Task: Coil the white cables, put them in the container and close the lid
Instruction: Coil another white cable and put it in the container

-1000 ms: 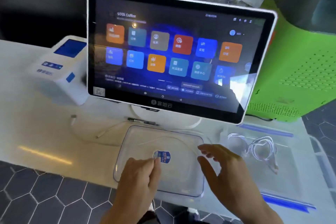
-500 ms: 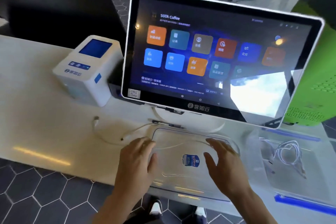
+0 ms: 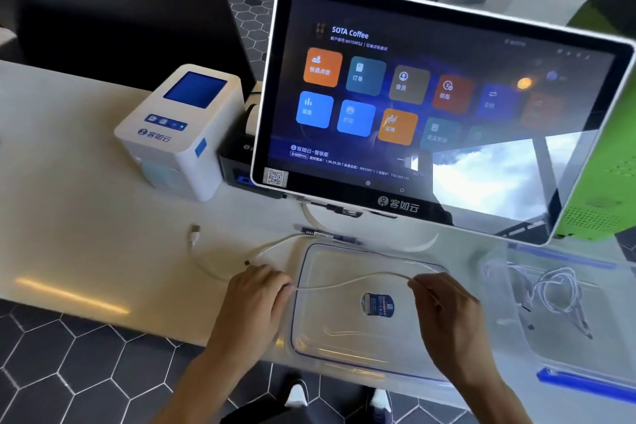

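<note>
Presently, two hands held one white cable [image 3: 347,280] stretched between them: the left hand [image 3: 256,303] gripped one part, the right hand [image 3: 447,313] pinched another. One clear lid [image 3: 344,351] lay beneath. Right of the right hand, one container [image 3: 581,379] held one coiled cable [image 3: 557,289].

- The container [image 3: 581,385] is running off the right edge.
- The left hand [image 3: 256,296] is hiding its own fingers and the cable [image 3: 351,280] end there.
- The coiled cables [image 3: 559,289] are blurring together behind clear plastic.
</note>
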